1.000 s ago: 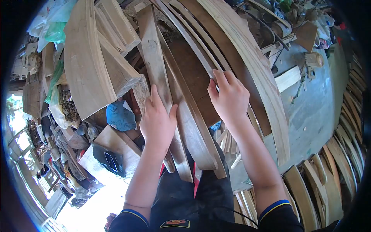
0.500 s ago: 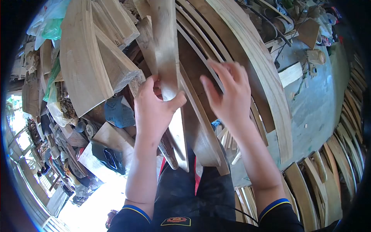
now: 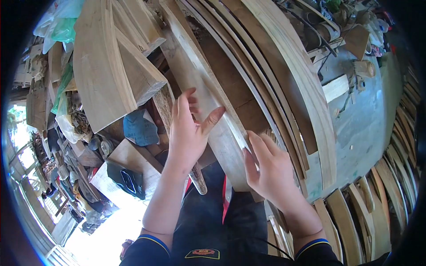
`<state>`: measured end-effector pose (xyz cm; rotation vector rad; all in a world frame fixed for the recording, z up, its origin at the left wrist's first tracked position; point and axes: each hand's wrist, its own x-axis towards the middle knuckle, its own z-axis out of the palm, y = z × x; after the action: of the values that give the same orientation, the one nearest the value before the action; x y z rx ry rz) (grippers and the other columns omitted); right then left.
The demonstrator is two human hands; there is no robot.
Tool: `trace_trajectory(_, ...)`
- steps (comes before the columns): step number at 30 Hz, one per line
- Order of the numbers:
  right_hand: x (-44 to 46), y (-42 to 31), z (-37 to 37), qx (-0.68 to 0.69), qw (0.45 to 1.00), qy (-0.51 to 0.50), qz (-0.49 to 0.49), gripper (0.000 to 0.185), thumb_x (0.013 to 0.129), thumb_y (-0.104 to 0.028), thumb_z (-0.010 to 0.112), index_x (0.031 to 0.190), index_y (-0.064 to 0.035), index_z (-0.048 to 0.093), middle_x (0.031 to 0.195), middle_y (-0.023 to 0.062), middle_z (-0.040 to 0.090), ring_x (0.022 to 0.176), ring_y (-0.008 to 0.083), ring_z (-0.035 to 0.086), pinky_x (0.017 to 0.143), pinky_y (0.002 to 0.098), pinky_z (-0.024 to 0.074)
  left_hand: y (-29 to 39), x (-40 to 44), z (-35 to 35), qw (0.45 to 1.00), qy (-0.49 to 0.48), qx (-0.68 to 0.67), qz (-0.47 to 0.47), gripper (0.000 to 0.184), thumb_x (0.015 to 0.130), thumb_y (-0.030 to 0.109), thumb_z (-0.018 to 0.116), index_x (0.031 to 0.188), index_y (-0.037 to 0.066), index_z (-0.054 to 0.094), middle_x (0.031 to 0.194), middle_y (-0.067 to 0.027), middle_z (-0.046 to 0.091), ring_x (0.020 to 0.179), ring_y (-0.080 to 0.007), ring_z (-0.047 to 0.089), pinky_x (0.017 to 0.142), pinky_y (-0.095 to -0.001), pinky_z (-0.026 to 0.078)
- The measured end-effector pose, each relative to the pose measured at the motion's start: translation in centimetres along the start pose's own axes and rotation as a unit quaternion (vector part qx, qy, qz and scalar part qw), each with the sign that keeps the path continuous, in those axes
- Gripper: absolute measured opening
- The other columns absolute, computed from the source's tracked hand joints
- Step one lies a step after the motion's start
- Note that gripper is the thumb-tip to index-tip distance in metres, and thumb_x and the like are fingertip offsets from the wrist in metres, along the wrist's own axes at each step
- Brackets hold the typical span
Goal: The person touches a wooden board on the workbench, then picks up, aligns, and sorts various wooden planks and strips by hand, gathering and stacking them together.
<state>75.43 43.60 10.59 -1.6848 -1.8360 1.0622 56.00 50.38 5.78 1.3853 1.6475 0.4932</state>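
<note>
A long wooden slat (image 3: pixel 222 104) slants from the top centre down to my right hand (image 3: pixel 268 166), whose thumb and fingers pinch its near edge. Under it lies a wide, smooth board (image 3: pixel 224 153) with its lower end above my legs. My left hand (image 3: pixel 188 128) is over the left side of this board, fingers curled apart and thumb spread, with nothing between them. A rough, narrow stick (image 3: pixel 198 179) shows below my left wrist. Curved wooden strips (image 3: pixel 266 95) stand side by side to the right of the slat.
Thick curved wood blocks (image 3: pixel 102 66) are stacked at the left, above a blue sandpaper piece (image 3: pixel 140 127). A black pouch (image 3: pixel 125 179) lies on a pale board at lower left. More curved pieces (image 3: pixel 346 221) line the floor at lower right.
The piece my left hand held upright has been let go. A slat now lies further right, along the board's edge. My right hand has moved down and closed on it.
</note>
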Motion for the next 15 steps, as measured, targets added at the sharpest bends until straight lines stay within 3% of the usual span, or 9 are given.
trace_trajectory(1, 0.2, 0.7, 0.6, -0.035, 0.999, 0.021, -0.011, 0.038, 0.086, -0.004, 0.065, 0.122, 0.0021, 0.058, 0.09, 0.0135, 0.059, 0.071, 0.0312, 0.064, 0.062, 0.0391, 0.0533, -0.4, 0.1, 0.0, 0.978, 0.038, 0.201, 0.034, 0.086, 0.086, 0.05, 0.077, 0.146, 0.003, 0.038, 0.126, -0.0194, 0.052, 0.095, -0.0277, 0.065, 0.087, -0.0409, 0.055)
trace_trajectory(4, 0.7, 2.3, 1.9, -0.076, 0.996, 0.05, -0.01, 0.036, 0.085, -0.004, 0.066, 0.12, 0.0003, 0.06, 0.091, 0.0122, 0.059, 0.075, 0.0289, 0.065, 0.064, 0.038, 0.0535, -1.1, -0.5, 0.7, 0.971, 0.045, 0.233, -0.013, 0.086, 0.088, 0.052, 0.074, 0.148, 0.003, 0.036, 0.131, -0.0226, 0.049, 0.1, -0.0345, 0.064, 0.09, -0.0475, 0.053)
trace_trajectory(5, 1.1, 3.0, 2.2, -0.101, 0.992, 0.074, -0.015, 0.036, 0.085, -0.004, 0.066, 0.12, -0.0002, 0.06, 0.092, 0.012, 0.059, 0.075, 0.0287, 0.065, 0.064, 0.0381, 0.0536, -0.8, -0.6, 1.0, 0.97, 0.015, 0.237, -0.049, 0.093, 0.087, 0.05, 0.073, 0.151, 0.004, 0.024, 0.133, -0.0298, 0.043, 0.114, -0.0504, 0.058, 0.093, -0.0532, 0.053)
trace_trajectory(6, 1.5, 3.5, 2.4, -0.127, 0.987, 0.098, -0.02, 0.037, 0.085, -0.005, 0.066, 0.12, -0.0008, 0.06, 0.093, 0.0117, 0.059, 0.075, 0.0285, 0.065, 0.064, 0.0382, 0.0536, -0.8, -0.6, 1.4, 0.97, 0.013, 0.237, -0.051, 0.093, 0.087, 0.05, 0.073, 0.151, 0.004, 0.024, 0.133, -0.0298, 0.043, 0.114, -0.0504, 0.058, 0.093, -0.0532, 0.053)
trace_trajectory(9, 2.6, 4.9, 3.6, -0.167, 0.978, 0.124, -0.002, 0.035, 0.083, -0.006, 0.068, 0.118, -0.0048, 0.063, 0.095, 0.009, 0.059, 0.078, 0.0268, 0.065, 0.064, 0.0377, 0.0542, -1.1, -0.3, 2.2, 0.967, 0.032, 0.233, -0.099, 0.114, 0.085, 0.053, 0.074, 0.157, 0.004, 0.002, 0.138, -0.0314, 0.038, 0.115, -0.0529, 0.057, 0.095, -0.0534, 0.052)
trace_trajectory(13, 4.2, 6.0, 5.0, -0.213, 0.961, 0.173, 0.027, 0.031, 0.083, -0.008, 0.072, 0.113, -0.0095, 0.065, 0.095, 0.0074, 0.058, 0.084, 0.0259, 0.065, 0.067, 0.0375, 0.0542, -1.6, -0.4, 2.6, 0.974, 0.028, 0.189, -0.122, 0.115, 0.085, 0.05, 0.075, 0.158, 0.002, 0.0, 0.136, -0.033, 0.038, 0.12, -0.0534, 0.052, 0.101, -0.0539, 0.047)
trace_trajectory(15, 5.1, 6.1, 5.1, -0.209, 0.95, 0.229, 0.022, 0.028, 0.086, -0.01, 0.071, 0.113, -0.0105, 0.065, 0.096, 0.0083, 0.059, 0.085, 0.0277, 0.064, 0.069, 0.039, 0.0535, -2.1, -0.4, 3.8, 0.976, 0.043, 0.198, -0.077, 0.117, 0.083, 0.045, 0.078, 0.158, 0.002, -0.001, 0.135, -0.0347, 0.036, 0.123, -0.053, 0.045, 0.107, -0.0538, 0.039)
